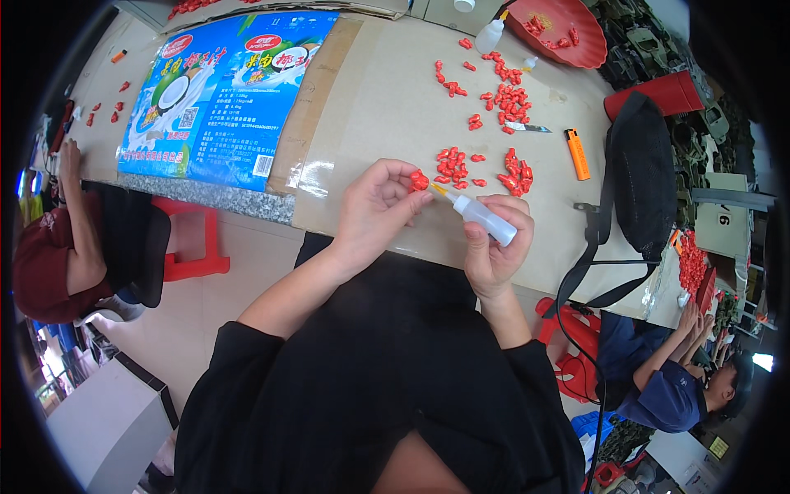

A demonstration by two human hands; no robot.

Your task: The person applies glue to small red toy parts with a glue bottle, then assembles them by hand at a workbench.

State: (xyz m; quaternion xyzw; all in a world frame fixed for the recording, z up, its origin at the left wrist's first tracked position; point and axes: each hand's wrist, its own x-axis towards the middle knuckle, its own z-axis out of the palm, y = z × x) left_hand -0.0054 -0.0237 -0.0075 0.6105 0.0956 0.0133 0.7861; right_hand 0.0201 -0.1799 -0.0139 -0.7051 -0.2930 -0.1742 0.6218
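My left hand (380, 202) pinches a small glossy red piece (419, 179) between thumb and fingertips, over the table's near edge. Wrapped in my right hand (499, 243) is a white squeeze bottle (485, 220), tilted so its yellow nozzle tip (439, 188) points at the red piece, touching or very close to it. Just beyond my hands lie two clusters of similar red pieces, one in the middle (452, 165) and one to the right (516, 173). A larger heap of red pieces (510, 103) spreads farther back, with a knife blade (528, 128) beside it.
An orange lighter (578, 155) and a black waist bag (646, 185) lie on the right. At the back stand another squeeze bottle (490, 36) and a red tray (568, 51). Blue printed cardboard (206, 123) covers the left. People sit at both sides, near red stools (193, 243).
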